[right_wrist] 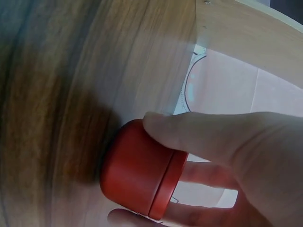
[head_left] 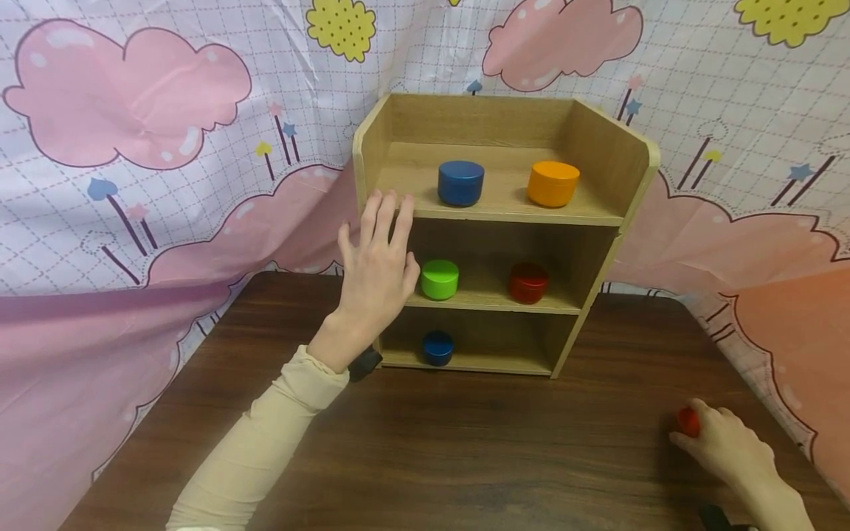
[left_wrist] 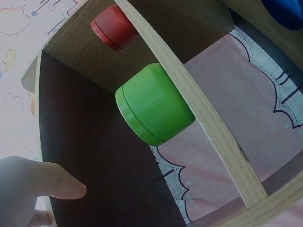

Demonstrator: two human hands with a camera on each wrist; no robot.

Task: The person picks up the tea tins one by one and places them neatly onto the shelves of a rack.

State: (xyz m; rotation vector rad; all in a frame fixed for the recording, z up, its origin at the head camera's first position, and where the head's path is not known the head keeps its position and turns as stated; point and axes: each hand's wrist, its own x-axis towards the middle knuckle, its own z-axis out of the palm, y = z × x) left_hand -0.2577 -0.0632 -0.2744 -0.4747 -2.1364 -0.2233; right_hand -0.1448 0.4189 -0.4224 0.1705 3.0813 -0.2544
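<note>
My right hand (head_left: 733, 446) grips a red round tin (right_wrist: 142, 170) at the right side of the table, thumb on one side and fingers on the other. Whether this tin touches the tabletop I cannot tell. With fingers spread and nearly straight, my left hand (head_left: 378, 276) is raised in front of the left edge of the wooden shelf (head_left: 505, 215) and holds nothing. Nearest its thumb is a green tin (head_left: 440, 280) on the middle level, where a dark red tin (head_left: 528, 283) also stands. The top level bears a blue tin (head_left: 461, 183) and an orange tin (head_left: 553, 184).
A smaller-looking blue tin (head_left: 438, 348) stands on the bottom level of the shelf. The shelf sits at the back of a dark wooden table (head_left: 505, 450). Patterned cloth (head_left: 133, 221) hangs behind and along both sides.
</note>
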